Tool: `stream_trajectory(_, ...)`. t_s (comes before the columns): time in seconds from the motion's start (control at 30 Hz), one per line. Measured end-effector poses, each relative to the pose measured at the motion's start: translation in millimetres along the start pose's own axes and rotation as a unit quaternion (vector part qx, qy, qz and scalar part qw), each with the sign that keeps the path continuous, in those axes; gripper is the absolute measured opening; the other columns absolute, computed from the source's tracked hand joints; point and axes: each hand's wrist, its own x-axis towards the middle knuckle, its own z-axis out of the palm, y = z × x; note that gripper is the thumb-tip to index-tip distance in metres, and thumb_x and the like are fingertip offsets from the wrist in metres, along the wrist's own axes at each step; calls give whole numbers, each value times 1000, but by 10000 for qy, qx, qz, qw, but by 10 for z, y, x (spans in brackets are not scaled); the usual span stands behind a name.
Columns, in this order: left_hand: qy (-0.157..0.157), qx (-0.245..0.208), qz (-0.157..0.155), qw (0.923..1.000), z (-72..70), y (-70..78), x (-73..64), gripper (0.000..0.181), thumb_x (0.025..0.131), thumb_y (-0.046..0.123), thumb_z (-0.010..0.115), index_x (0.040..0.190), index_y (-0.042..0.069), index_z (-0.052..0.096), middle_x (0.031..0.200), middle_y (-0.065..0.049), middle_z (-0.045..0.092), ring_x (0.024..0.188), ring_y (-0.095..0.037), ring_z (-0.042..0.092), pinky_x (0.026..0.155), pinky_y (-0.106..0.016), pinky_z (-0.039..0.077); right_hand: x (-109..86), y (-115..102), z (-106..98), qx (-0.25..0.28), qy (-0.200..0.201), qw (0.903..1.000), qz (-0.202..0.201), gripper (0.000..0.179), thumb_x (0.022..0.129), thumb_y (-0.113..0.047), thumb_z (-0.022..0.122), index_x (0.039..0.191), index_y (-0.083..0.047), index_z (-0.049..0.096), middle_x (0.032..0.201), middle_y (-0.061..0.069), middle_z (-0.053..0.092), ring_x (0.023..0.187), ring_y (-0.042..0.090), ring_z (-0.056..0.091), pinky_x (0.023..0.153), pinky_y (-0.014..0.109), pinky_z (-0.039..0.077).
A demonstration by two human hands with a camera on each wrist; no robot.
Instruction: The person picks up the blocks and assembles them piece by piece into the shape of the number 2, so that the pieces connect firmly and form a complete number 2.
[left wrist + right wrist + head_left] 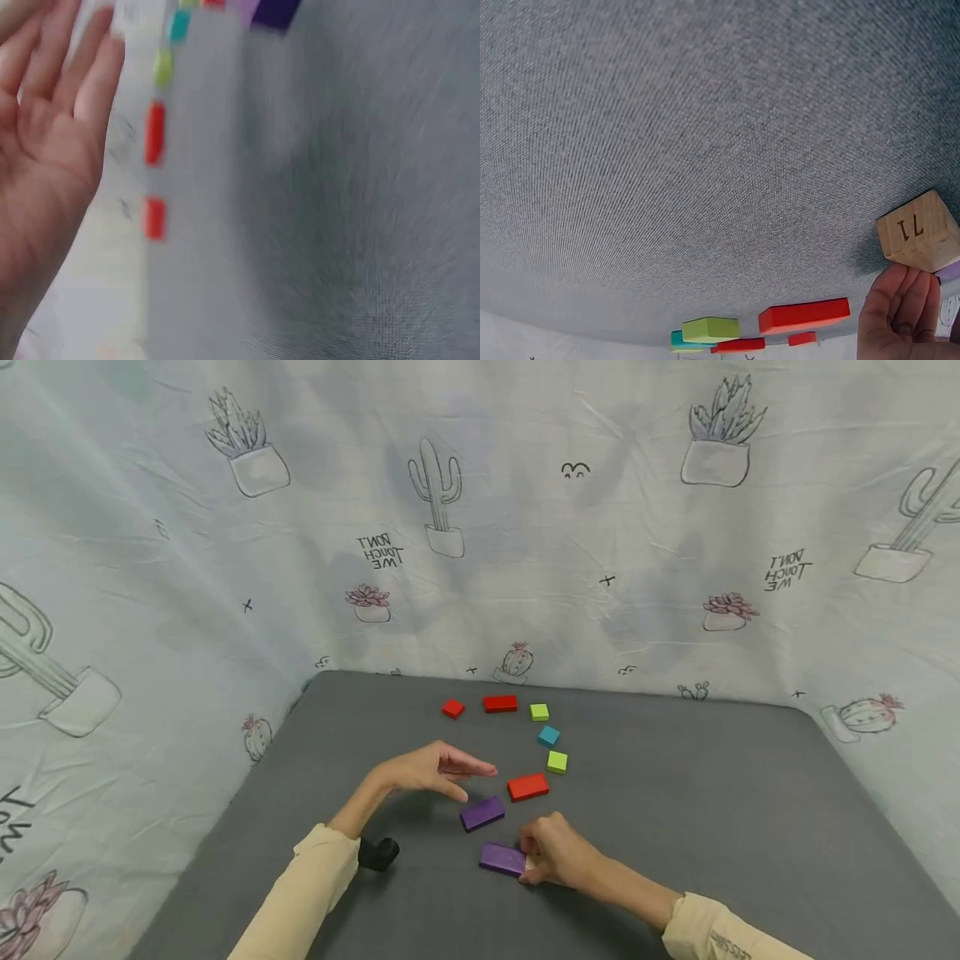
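My right hand (562,852) pinches a plain wooden cube (919,232) with dark printed characters on one face. Only a sliver of that cube shows in the head view, at the right end of a purple rectangular block (501,857). Whether cube and block touch is hard to tell. My left hand (438,770) hovers above the table, fingers extended and thumb apart, holding nothing. Just beyond its thumb lies a second purple block (482,814). A red rectangular block (528,787) rests to the right of that one.
A curved line of blocks runs toward the back: a green cube (557,762), a blue cube (549,737), another green cube (539,712), a long red block (500,704) and a small red block (453,708). Cactus-print cloth (525,527) hangs behind the grey table (712,810).
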Motion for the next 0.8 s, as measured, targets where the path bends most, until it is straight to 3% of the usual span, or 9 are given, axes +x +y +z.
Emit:
stream_trajectory(0.1, -447, -789, -74, 9958, -179, -162, 29, 59, 84, -5, 68, 138, -7, 45, 143, -19, 43, 134, -22, 40, 110, -45, 28, -16, 11, 2, 61, 5, 10000, 70, 35, 62, -11, 90, 64, -11, 55, 58, -13, 42, 53, -4, 32, 45, 14, 27)
stream_trajectory(0.17, -643, -819, -205, 9944, -230, -259, 56, 62, 83, -6, 69, 140, -6, 43, 146, -19, 40, 137, -21, 36, 111, -44, 27, -22, 19, 5, 105, 1, 9999, 103, 35, 62, -11, 90, 64, -11, 55, 58, -13, 41, 53, -4, 32, 45, 15, 27)
stream_trajectory(0.4, -932, -523, -783, 9912, -175, -417, 133, 72, 77, -13, 71, 142, -2, 42, 150, -12, 35, 140, -20, 29, 109, -34, 31, -12, 33, 7, 210, -27, 9997, 133, 34, 62, -10, 89, 65, -11, 55, 58, -12, 42, 53, -4, 33, 45, 15, 27)
stream_trajectory(0.57, -918, -357, -920, 9909, -104, -414, 181, 76, 73, -19, 70, 141, -1, 43, 150, -12, 36, 140, -21, 29, 107, -32, 34, -13, 35, -2, 172, -65, 9997, 130, 33, 62, -10, 89, 66, -11, 57, 58, -11, 45, 54, -4, 34, 45, 15, 29)
stream_trajectory(0.8, -948, 586, -1206, 9864, -79, -316, 295, 80, 68, -16, 77, 139, 12, 52, 144, -3, 47, 124, -13, 48, 99, -29, 43, 0, 47, -3, 236, -25, 9997, 116, 32, 63, -10, 89, 67, -11, 58, 60, -10, 48, 55, -4, 35, 45, 15, 30)
